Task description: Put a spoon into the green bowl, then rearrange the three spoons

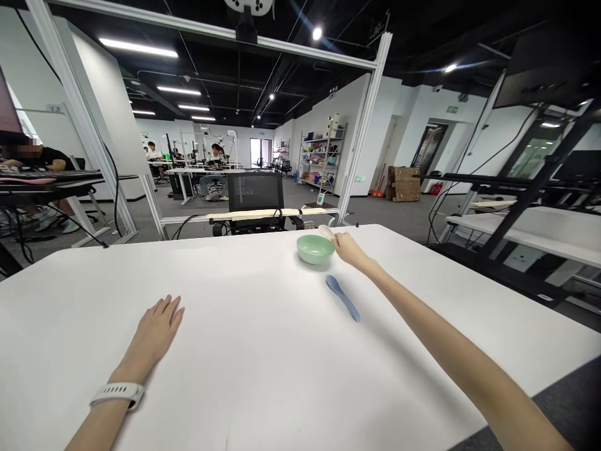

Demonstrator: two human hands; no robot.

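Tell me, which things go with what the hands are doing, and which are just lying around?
With the hands:
right hand
small cream-coloured object held by it
round pale-green bowl
flat blue spoon-shaped utensil
left hand, resting on the white table

Just lying around:
black mesh office chair
brown wooden crate
grey metal shelves

Large open-plan lab, office-like. Rows of white desks (188, 170) with seated people (215, 164) toward back. Aluminium frames (366, 125) stand over desks, cameras mounted. Metal shelving (323, 156) with boxes and bins against right wall. Mesh office chair (256, 194) near foreground. Strip lights (138, 47) on black exposed ceiling (225, 81). Grey carpet (413, 219).
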